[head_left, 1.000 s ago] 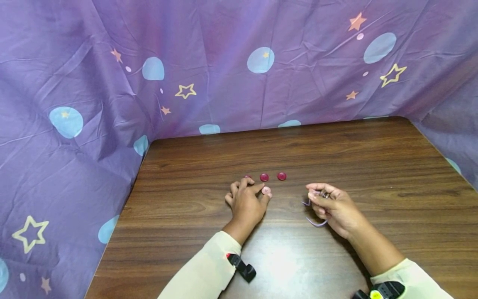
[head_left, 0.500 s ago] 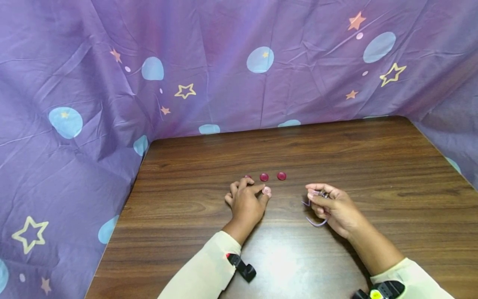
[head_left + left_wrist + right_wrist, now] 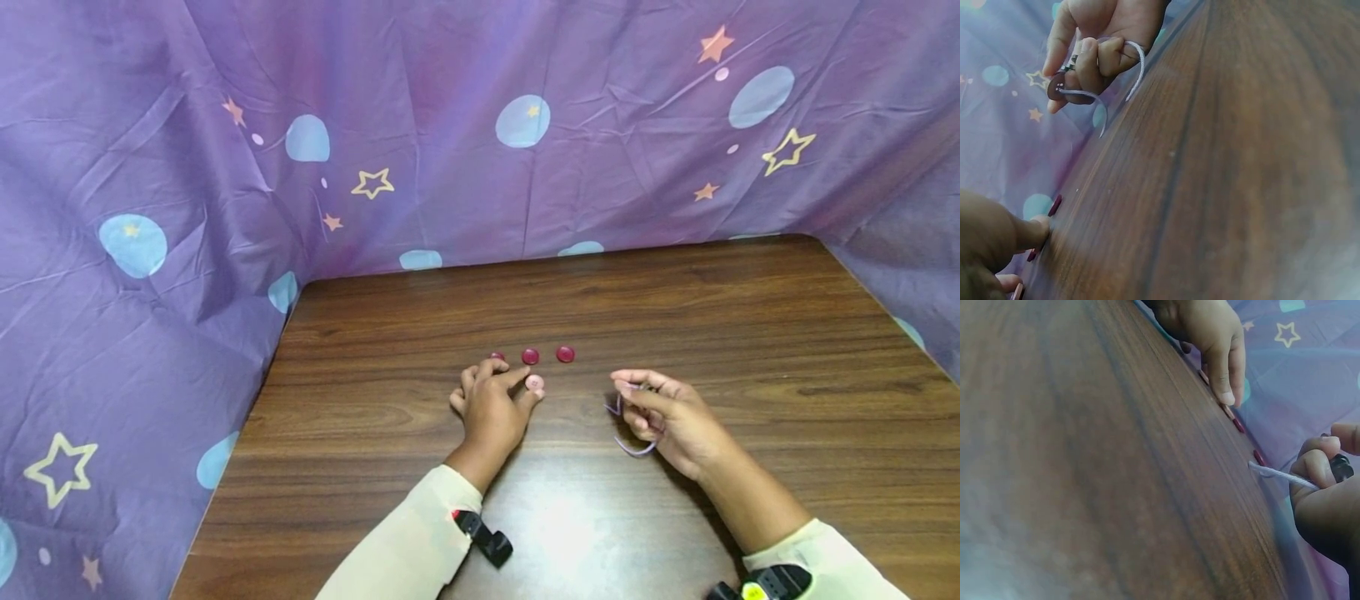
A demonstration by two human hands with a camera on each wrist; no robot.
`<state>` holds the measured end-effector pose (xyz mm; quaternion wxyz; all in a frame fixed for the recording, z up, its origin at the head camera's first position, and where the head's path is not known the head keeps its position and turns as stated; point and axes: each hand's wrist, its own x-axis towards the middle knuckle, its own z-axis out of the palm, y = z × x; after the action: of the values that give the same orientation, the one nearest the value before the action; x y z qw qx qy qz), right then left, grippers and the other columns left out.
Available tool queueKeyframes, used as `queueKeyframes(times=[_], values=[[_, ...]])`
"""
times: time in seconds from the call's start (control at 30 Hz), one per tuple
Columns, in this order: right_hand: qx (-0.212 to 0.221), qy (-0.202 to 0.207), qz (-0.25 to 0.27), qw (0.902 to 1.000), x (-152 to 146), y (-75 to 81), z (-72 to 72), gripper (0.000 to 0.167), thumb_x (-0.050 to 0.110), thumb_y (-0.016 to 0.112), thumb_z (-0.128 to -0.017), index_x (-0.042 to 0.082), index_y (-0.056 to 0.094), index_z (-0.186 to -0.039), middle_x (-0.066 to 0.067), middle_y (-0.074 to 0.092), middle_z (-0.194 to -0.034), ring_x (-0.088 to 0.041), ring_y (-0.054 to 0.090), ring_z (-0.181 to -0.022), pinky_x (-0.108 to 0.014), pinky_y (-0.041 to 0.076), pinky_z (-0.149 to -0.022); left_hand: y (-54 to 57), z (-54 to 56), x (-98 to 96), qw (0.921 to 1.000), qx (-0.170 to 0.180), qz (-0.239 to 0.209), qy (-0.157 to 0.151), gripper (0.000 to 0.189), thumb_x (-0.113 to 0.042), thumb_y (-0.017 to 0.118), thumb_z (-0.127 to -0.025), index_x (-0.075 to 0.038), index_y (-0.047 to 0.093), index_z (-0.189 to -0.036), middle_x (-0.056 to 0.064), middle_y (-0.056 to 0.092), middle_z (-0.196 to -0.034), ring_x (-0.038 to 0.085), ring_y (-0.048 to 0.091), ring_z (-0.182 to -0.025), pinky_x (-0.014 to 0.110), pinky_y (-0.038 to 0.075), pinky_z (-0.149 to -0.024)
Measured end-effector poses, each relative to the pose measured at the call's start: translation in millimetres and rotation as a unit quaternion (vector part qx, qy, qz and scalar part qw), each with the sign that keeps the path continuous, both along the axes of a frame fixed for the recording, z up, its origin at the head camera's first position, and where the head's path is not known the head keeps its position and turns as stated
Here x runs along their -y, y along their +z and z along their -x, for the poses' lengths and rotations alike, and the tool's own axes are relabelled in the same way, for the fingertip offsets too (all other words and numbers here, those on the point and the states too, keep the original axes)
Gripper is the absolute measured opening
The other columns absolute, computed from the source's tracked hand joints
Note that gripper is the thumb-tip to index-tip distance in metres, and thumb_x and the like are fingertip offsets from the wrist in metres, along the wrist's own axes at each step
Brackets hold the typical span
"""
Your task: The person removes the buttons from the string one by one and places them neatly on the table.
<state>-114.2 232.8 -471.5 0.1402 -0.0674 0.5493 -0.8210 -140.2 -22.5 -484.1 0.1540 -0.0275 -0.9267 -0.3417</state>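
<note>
Since purple cloth (image 3: pixel 450 208) hangs across the top and down both sides of the head view, it probably serves as a plain surround for the wooden table (image 3: pixel 675 300), which fills the lower half. Pale sleeves (image 3: pixel 408 537) enter from the lower left and lower right corners, leaving the hands bare, which would suit fine work. The right hand (image 3: pixel 675 425), right of centre, is palm-inward and raised off the wood; its thumb and index finger meet in a pinch and its other fingers are curled round a lilac cord (image 3: pixel 636 452), perhaps to stop it slipping. The left hand (image 3: pixel 491 408), just left of the frame's middle, has its thumb and index finger clamped on opposite sides of a pink button (image 3: pixel 534 382), seemingly to steady it, while the other fingers are spread apart. Above that button three dark red buttons (image 3: pixel 530 357) lie in a row, seemingly spaced for easy picking; fingers partly cover the leftmost. Near the top of the left wrist view, a dark disc (image 3: pixel 1054 87) sits at the right hand's fingertips with cord emerging from it, apparently threaded; something shiny beside it is too blurred to identify.
</note>
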Motion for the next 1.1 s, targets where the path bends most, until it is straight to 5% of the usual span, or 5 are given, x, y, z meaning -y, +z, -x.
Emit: queueKeyframes(times=[0.23, 0.73, 1.1], values=[[0.010, -0.014, 0.009, 0.9998, 0.1, -1.3, -1.4, 0.026, -0.004, 0.052, -0.109, 0.013, 0.061, -0.127, 0.005, 0.074, -0.106, -0.002, 0.055, -0.065, -0.015, 0.044, -0.057, -0.7, -1.3, 3.0, 0.9997, -0.011, -0.023, -0.007, 0.043, -0.032, 0.095, -0.081, -0.027, 0.085, -0.122, 0.004, 0.073, -0.134, 0.033, 0.060, -0.125, 0.057, 0.035, -0.095], [-0.006, -0.030, -0.005, 0.9995, 7.0, -2.7, -1.7, 0.022, -0.004, 0.057, -0.108, 0.012, 0.065, -0.121, 0.007, 0.076, -0.102, -0.001, 0.054, -0.064, -0.016, 0.036, -0.052, 1.2, -9.1, 6.9, 0.9973, -0.043, -0.060, 0.002, 0.047, -0.035, 0.094, -0.083, -0.022, 0.083, -0.126, 0.005, 0.071, -0.133, 0.031, 0.060, -0.125, 0.055, 0.037, -0.098], [-0.012, -0.052, -0.008, 0.9985, 7.5, -0.3, -2.9, 0.022, -0.007, 0.059, -0.106, 0.010, 0.057, -0.120, 0.003, 0.081, -0.109, -0.001, 0.057, -0.067, -0.014, 0.048, -0.058, 1.2, -15.7, 0.2, 0.9825, -0.136, -0.111, -0.063, 0.053, -0.019, 0.095, -0.083, -0.007, 0.079, -0.132, 0.013, 0.071, -0.119, 0.031, 0.066, -0.112, 0.050, 0.052, -0.099]])
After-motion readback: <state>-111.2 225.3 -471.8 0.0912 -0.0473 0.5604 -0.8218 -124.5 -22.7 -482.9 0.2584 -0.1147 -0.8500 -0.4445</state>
